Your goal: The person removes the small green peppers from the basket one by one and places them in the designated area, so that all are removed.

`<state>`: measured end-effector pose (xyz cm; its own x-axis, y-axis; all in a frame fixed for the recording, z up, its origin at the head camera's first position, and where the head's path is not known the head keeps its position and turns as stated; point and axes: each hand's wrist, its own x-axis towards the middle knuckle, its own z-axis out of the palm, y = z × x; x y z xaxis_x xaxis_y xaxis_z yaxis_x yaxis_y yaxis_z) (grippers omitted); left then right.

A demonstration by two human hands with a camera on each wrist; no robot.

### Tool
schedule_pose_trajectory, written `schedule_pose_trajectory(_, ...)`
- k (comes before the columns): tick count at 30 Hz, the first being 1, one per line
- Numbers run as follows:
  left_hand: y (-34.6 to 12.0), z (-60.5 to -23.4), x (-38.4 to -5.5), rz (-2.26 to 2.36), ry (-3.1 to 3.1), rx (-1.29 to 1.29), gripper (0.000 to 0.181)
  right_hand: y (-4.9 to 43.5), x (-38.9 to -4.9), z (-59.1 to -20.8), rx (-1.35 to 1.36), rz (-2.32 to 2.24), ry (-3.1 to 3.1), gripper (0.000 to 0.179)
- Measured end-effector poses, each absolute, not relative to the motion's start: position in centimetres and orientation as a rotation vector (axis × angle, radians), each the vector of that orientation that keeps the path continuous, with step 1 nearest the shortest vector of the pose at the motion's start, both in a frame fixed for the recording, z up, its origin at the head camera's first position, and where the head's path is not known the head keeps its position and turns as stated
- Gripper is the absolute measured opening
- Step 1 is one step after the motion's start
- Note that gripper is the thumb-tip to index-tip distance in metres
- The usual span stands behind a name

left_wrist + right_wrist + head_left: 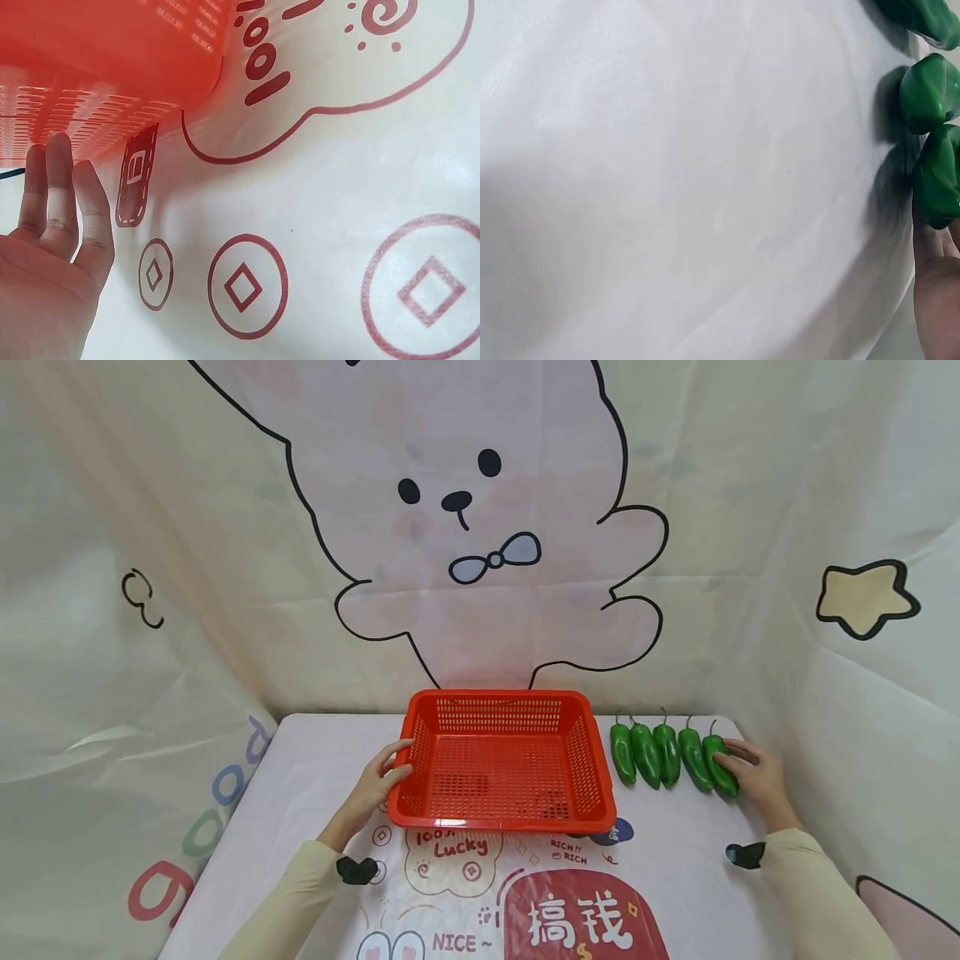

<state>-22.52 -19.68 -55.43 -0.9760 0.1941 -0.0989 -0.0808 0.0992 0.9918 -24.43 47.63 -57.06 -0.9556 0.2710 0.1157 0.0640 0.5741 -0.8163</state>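
Note:
A red plastic basket (502, 823) with slotted walls sits upright at the table's back middle, with nothing inside. My left hand (373, 785) holds its left rim, the thumb over the edge; in the left wrist view, fingers (60, 187) lie against the outer wall. Several green peppers stand in a row right of the basket, stems toward the back. At the row's right end, my right hand (763, 781) grips the last pepper (718, 766) between thumb and fingers. The right wrist view shows that pepper (939, 176) beside the hand, its far side cut off by the frame.
A white printed cloth (465, 893) with red lettering covers the table. Beside the basket's right wall stands the leftmost pepper (622, 752). Pale fabric walls, one with a cartoon bear (480, 610), enclose the back and both sides.

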Motion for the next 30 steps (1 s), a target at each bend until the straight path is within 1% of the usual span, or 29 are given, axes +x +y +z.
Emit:
schedule_pose_trajectory(10,-19.6,-55.5,-22.7,1.975,2.17,0.122,0.052,46.9,-24.4,-56.9,-0.413,1.354,-2.598,0.056)
schedule_pose_trajectory(20,-19.4,-55.5,-22.6,1.987,2.152,0.134,0.052,47.4,-22.9,-56.8,-0.381,1.359,-2.583,0.058)
schedule_pose_trajectory(30,-19.6,-55.3,-23.0,1.954,2.179,0.184,0.052,46.8,-21.4,-55.8,-0.34,1.284,-2.605,0.056)
